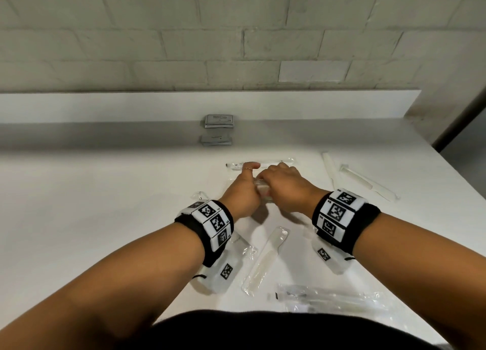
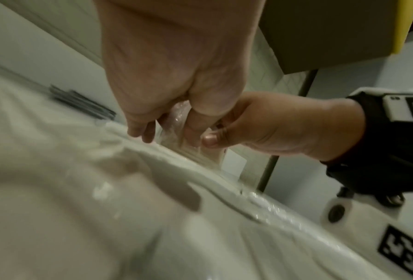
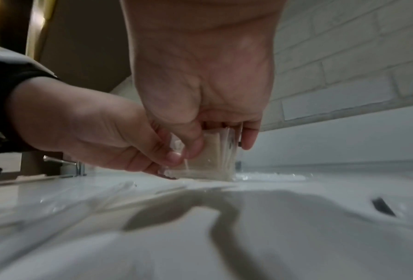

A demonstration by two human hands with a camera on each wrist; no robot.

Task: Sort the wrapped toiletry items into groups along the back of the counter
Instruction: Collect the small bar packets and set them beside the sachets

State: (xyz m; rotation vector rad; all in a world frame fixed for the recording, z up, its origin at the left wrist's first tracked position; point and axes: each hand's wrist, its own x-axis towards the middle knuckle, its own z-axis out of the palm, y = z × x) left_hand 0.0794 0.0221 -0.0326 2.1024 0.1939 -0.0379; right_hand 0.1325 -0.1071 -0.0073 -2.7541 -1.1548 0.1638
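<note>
Hands (image 1: pixel 263 189) grip clear-wrapped packets (image 3: pixel 215 157) upright on counter (image 1: pixel 105 218).

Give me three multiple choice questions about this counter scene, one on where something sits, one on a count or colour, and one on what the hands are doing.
1. Where do the grey sachet stacks lie?
A. At the back of the counter, near the raised ledge
B. At the front edge, by the person's body
C. Under the right wrist

2. How many grey sachet stacks show in the head view?
A. One
B. Two
C. Four

3. What are the hands doing?
A. Both lie flat and idle
B. Only the left holds something
C. Both grip one bundle of clear-wrapped items standing on edge

Answers:
1 A, the stacks sit far beyond the hands, just below the ledge.
2 B, one stack lies behind the other.
3 C, the left hand and right hand both pinch the bundle of clear-wrapped items upright on the counter.
</note>
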